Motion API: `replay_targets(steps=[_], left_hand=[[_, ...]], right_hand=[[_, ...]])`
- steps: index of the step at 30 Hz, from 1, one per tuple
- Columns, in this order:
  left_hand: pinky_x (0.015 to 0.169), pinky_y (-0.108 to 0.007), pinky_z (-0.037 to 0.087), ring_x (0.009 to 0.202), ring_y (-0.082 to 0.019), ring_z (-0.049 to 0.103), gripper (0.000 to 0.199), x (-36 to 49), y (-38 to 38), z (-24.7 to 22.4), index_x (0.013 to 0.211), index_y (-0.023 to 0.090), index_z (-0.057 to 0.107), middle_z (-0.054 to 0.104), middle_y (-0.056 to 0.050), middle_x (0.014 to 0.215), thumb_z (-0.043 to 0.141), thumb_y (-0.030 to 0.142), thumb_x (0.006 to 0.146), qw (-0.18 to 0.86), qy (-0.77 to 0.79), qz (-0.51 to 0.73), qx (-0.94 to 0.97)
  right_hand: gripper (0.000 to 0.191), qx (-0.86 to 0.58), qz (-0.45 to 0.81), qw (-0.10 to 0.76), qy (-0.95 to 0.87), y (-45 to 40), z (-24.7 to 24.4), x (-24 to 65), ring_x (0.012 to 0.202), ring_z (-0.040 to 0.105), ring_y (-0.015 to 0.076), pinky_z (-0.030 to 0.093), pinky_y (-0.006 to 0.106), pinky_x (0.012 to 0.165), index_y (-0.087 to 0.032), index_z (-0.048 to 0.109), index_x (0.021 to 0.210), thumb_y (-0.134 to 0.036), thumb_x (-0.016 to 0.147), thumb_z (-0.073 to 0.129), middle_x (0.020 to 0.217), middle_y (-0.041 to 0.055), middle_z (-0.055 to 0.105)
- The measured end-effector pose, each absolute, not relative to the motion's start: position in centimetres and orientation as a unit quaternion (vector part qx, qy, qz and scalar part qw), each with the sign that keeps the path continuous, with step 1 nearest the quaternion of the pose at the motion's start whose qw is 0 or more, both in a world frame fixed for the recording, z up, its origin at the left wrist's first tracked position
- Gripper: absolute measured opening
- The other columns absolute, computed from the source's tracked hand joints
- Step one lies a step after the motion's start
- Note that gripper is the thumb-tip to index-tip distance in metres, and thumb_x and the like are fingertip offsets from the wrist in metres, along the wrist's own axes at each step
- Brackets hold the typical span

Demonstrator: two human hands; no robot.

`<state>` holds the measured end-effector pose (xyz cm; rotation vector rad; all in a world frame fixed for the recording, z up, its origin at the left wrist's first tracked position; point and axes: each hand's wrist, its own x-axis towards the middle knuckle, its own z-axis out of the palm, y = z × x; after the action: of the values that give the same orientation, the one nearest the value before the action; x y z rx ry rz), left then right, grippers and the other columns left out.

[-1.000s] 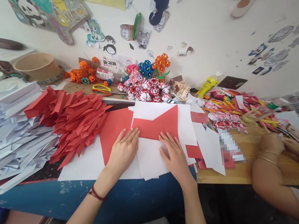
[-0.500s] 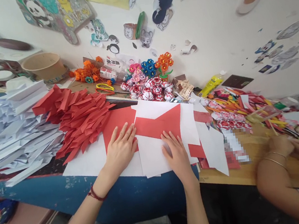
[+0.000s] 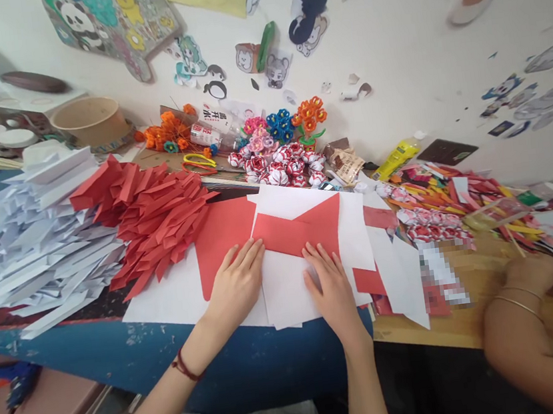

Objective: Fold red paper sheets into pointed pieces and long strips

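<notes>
A folded sheet of red paper (image 3: 287, 235) lies on white sheets (image 3: 291, 289) in front of me. My left hand (image 3: 239, 280) rests flat at its lower left corner, fingers stretched out. On the lower right edge of the same red paper, my right hand (image 3: 329, 281) lies flat with the fingers slightly apart. Another red sheet (image 3: 212, 255) sits to the left, partly beneath my left hand and the white paper. Neither hand grips anything.
Folded red strips (image 3: 157, 221) and white strips (image 3: 34, 243) are piled at the left. Paper flowers (image 3: 284, 166) stand behind the sheets. A yellow bottle (image 3: 398, 157) lies by the wall. At the right a co-worker's arm (image 3: 514, 332) rests on the wooden table (image 3: 423, 330).
My left hand has shifted slightly down the left edge of the folded red paper to its lower corner. My right hand stays on the lower edge. The whole view has shifted a little.
</notes>
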<state>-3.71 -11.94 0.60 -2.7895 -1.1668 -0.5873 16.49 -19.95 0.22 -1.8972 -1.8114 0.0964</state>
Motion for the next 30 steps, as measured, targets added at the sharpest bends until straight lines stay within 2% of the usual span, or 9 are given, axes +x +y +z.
replay_targets(steps=[12, 18, 25, 30], left_hand=[[0.112, -0.044, 0.031, 0.132, -0.025, 0.043, 0.050, -3.8, -11.8, 0.7, 0.140, 0.010, 0.043, 0.045, -0.015, 0.144, 0.034, 0.010, 0.091, 0.042, -0.375, -0.166, -0.911], [0.115, -0.044, 0.026, 0.137, -0.024, 0.036, 0.049, -2.7, -12.0, 1.3, 0.139, 0.010, 0.044, 0.045, -0.012, 0.144, 0.032, 0.007, 0.092, 0.070, -0.304, -0.158, -0.937], [0.115, -0.044, 0.025, 0.138, -0.021, 0.035, 0.047, -1.2, -11.6, 0.7, 0.144, 0.015, 0.037, 0.042, -0.005, 0.147, 0.031, 0.025, 0.099, 0.002, -0.282, -0.168, -0.945], [0.113, -0.042, 0.027, 0.139, -0.021, 0.033, 0.048, -1.5, -11.3, 0.8, 0.145, 0.018, 0.035, 0.039, -0.005, 0.149, 0.031, 0.027, 0.098, -0.038, -0.284, -0.165, -0.944]], right_hand=[[0.043, -0.701, 0.028, 0.235, -0.673, -19.9, 0.6, 16.4, 0.143, 0.026, 0.0218, 0.022, 0.050, 0.117, -0.023, 0.044, 0.138, -0.026, 0.096, 0.038, 0.149, 0.0032, 0.040], [0.043, -0.705, 0.026, 0.228, -0.671, -19.9, 0.6, 16.4, 0.143, 0.026, 0.0210, 0.022, 0.048, 0.117, -0.023, 0.044, 0.138, -0.027, 0.096, 0.038, 0.148, 0.0032, 0.040], [0.044, -0.706, 0.026, 0.222, -0.672, -19.9, 0.6, 16.4, 0.143, 0.025, 0.0218, 0.023, 0.049, 0.116, -0.023, 0.042, 0.140, -0.027, 0.096, 0.038, 0.149, 0.0041, 0.040], [0.045, -0.701, 0.027, 0.227, -0.676, -19.8, 0.5, 16.5, 0.142, 0.026, 0.0223, 0.024, 0.050, 0.116, -0.023, 0.041, 0.141, -0.026, 0.096, 0.037, 0.149, 0.0039, 0.039]])
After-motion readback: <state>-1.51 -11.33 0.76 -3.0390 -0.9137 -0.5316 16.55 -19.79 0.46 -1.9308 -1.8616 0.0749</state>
